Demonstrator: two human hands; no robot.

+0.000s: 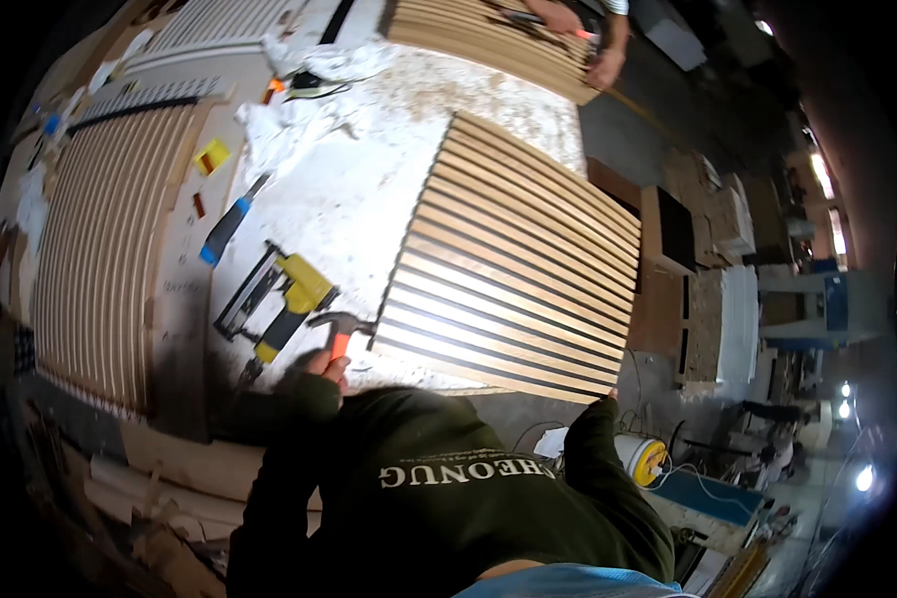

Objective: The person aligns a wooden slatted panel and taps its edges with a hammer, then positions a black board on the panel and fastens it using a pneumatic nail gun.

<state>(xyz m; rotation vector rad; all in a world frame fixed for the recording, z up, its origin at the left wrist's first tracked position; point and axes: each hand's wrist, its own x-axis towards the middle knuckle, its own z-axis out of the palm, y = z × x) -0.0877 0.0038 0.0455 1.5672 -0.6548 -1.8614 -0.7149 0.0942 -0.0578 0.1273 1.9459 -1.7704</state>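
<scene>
My left hand [327,367] is closed around the orange handle of a claw hammer [343,325], whose dark head lies beside the near left corner of a slatted wood panel [513,261]. The panel has light wood strips with dark gaps and rests at an angle on the white worktable [369,189]. At the panel's near right corner is my right hand [613,395]; only a bit of it shows past the dark sleeve, and its fingers are hidden. Left of the hammer lies a yellow and black nail gun [304,286].
A blue-handled tool [227,231] and a yellow tape measure [211,156] lie on the left. Another slatted panel [110,249] stands farther left. Across the table, a co-worker's hands [605,68] are at a third panel [488,45]. A yellow-lidded bucket [643,460] stands at right.
</scene>
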